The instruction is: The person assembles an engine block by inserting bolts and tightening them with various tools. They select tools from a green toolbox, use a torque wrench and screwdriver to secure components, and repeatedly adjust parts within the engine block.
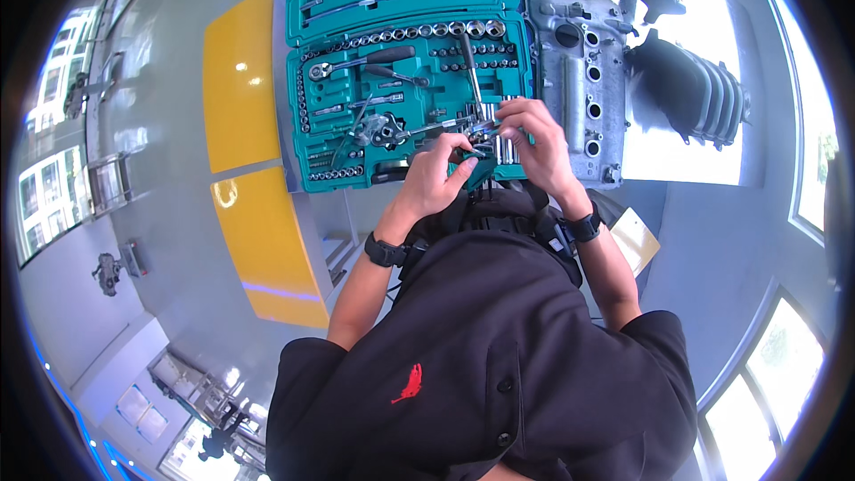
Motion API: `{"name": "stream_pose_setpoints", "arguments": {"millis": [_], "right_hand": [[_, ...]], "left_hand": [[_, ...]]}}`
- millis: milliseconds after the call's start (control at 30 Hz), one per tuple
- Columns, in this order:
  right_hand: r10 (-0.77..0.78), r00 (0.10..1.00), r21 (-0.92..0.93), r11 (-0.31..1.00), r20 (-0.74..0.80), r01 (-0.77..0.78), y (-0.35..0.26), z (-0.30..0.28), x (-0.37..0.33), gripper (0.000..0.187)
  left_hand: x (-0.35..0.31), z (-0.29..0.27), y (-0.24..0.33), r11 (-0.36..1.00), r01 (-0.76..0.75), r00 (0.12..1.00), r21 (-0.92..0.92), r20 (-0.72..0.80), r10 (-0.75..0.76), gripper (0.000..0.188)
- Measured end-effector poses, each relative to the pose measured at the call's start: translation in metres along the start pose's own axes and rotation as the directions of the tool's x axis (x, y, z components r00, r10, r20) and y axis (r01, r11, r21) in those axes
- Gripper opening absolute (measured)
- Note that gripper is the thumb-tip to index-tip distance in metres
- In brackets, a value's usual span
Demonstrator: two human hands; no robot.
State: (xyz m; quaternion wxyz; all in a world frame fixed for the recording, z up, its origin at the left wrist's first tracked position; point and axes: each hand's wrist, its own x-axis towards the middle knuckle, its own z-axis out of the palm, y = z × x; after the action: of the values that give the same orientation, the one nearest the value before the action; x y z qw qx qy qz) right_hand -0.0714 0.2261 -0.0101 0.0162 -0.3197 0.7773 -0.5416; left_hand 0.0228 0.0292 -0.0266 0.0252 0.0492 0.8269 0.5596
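A grey surface (730, 205) with yellow panels along one side carries an open teal socket-set case (356, 80). Just beside the case lies a silver engine cylinder head (570, 80), with a black intake manifold (686, 80) next to it.

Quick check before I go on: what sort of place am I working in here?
Most likely an auto repair or training workshop: an open teal socket set case lies on the bench, with a bare metal engine cylinder head and a black intake manifold beside it.

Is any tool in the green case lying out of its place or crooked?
Yes. A long extension bar lies slanted across the socket rows of the case, not in a slot. Both hands, left hand and right hand, hold small metal parts at its front edge.
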Motion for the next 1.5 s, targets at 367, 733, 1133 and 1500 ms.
{"name": "stream_pose_setpoints", "arguments": {"millis": [367, 733, 1133, 1500], "right_hand": [[0.125, 0.986, -0.087, 0.989, 0.115, -0.116, -0.005, -0.015, -0.004, 0.017], [0.141, 0.962, -0.162, 0.981, 0.235, -0.105, -0.006, -0.014, -0.003, 0.021], [0.391, 0.893, 0.064, 0.908, 0.225, -0.414, -0.002, -0.004, 0.007, 0.03], [0.467, 0.778, 0.1, 0.828, 0.42, -0.551, 0.008, 0.008, 0.008, 0.024]], "left_hand": [[0.007, 0.001, -0.006, 0.994, -0.067, 0.997, 0.085, 0.053, 0.063, 0.027], [0.007, 0.001, -0.021, 0.999, 0.043, 0.997, 0.022, 0.058, -0.045, 0.031], [0.002, -0.004, -0.037, 0.929, 0.23, 0.973, -0.29, 0.054, -0.224, 0.051], [0.003, 0.003, -0.051, 0.86, 0.158, 0.985, -0.485, 0.013, -0.173, 0.046]]}}
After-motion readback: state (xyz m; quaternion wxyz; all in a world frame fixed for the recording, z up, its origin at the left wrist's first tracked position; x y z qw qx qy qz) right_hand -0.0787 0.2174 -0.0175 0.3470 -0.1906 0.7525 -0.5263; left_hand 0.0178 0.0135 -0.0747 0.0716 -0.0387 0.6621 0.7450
